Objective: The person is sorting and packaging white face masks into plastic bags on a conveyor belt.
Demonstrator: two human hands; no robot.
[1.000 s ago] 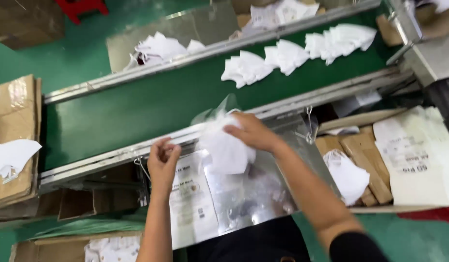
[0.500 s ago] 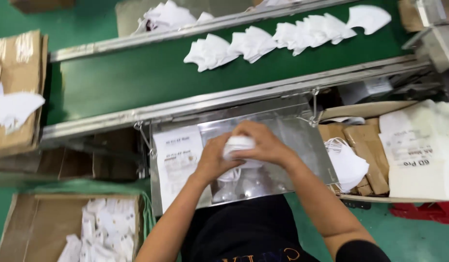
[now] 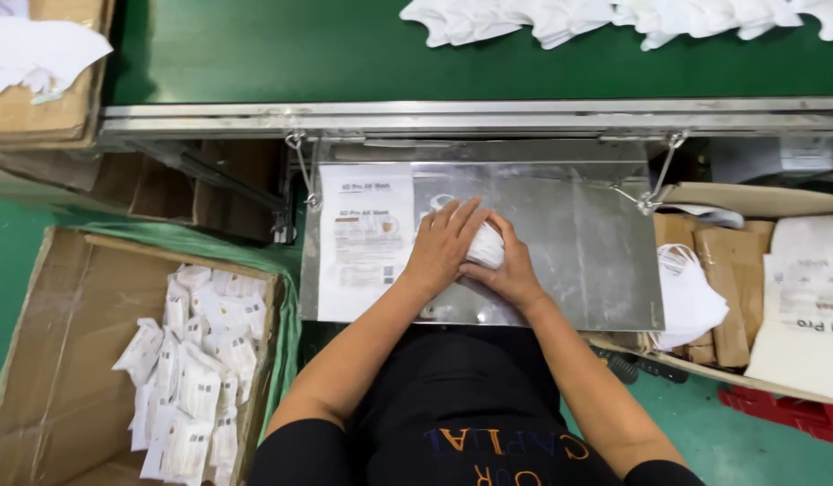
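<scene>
Both hands press on a folded white face mask (image 3: pixel 486 245) that lies on a shiny metal tray (image 3: pixel 578 234) hung from the conveyor's rail. My left hand (image 3: pixel 443 245) lies flat over the mask's left part. My right hand (image 3: pixel 506 270) grips its right and near side. Most of the mask is covered by the two hands. A stack of white printed bags (image 3: pixel 366 238) lies on the tray just left of my left hand.
A green conveyor belt (image 3: pixel 299 54) runs across the top with several white masks (image 3: pixel 614 18). A cardboard box (image 3: pixel 38 360) of packed masks stands at lower left. At the right, a box holds loose masks (image 3: pixel 691 297) and white bags (image 3: pixel 808 301).
Both hands with the mask have come down from the tray's back edge onto the tray's middle and now press it flat. The view has tilted down and closer.
</scene>
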